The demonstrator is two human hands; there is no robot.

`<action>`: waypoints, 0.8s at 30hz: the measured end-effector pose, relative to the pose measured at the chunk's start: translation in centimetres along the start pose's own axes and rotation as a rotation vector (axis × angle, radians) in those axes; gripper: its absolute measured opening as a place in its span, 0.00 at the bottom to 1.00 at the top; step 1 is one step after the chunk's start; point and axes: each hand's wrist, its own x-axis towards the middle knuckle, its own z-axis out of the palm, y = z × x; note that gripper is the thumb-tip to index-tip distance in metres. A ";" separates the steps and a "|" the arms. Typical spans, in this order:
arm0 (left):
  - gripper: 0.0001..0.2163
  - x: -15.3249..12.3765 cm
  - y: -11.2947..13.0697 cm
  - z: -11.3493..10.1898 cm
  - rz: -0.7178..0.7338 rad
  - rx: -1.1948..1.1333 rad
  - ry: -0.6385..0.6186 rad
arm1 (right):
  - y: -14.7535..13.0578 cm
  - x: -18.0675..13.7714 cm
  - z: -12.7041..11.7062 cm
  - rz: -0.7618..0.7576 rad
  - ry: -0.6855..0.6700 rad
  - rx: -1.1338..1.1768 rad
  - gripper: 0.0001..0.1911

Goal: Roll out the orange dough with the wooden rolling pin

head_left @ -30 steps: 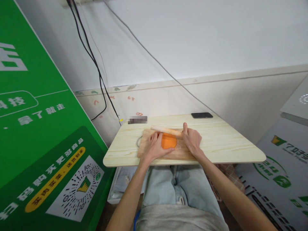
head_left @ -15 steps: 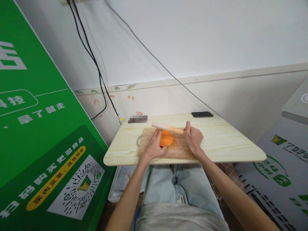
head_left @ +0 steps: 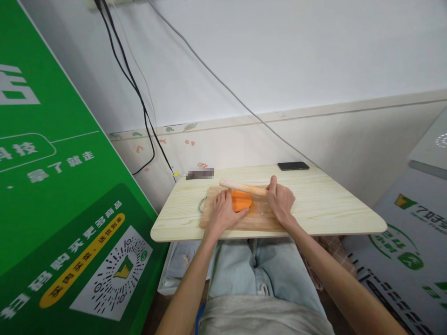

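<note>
A flat piece of orange dough (head_left: 240, 200) lies on a wooden cutting board (head_left: 260, 219) on a pale wooden table (head_left: 321, 209). My left hand (head_left: 223, 213) rests on the dough's left and near edge, fingers curled over it. My right hand (head_left: 281, 201) is closed on the right end of a light wooden rolling pin (head_left: 241, 187), which lies across the far edge of the dough.
A black phone (head_left: 293, 165) lies at the table's far edge. A blurred dark object (head_left: 199, 174) sits at the far left corner. A big green printed board (head_left: 56, 195) leans on the left. Cables (head_left: 136, 93) hang on the wall. Printed boxes (head_left: 408, 232) stand at right.
The rolling pin has stayed at the dough's far edge. My left hand has shifted its fingers round the dough, which has turned a little on the board.
</note>
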 end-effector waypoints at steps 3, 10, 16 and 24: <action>0.41 0.0 -0.7 0.1 0.135 -0.148 -0.013 | 0.1 0.0 0.0 0.004 0.001 0.017 0.57; 0.48 0.1 0.6 -0.4 0.021 -0.015 -0.056 | 0.0 0.0 0.0 0.013 0.009 0.046 0.55; 0.42 -0.1 0.2 -0.6 0.057 -0.085 -0.065 | 0.0 0.1 0.1 0.016 0.002 0.021 0.55; 0.45 0.1 0.3 -0.7 0.053 -0.026 -0.073 | 0.1 0.1 0.3 0.012 0.000 0.022 0.57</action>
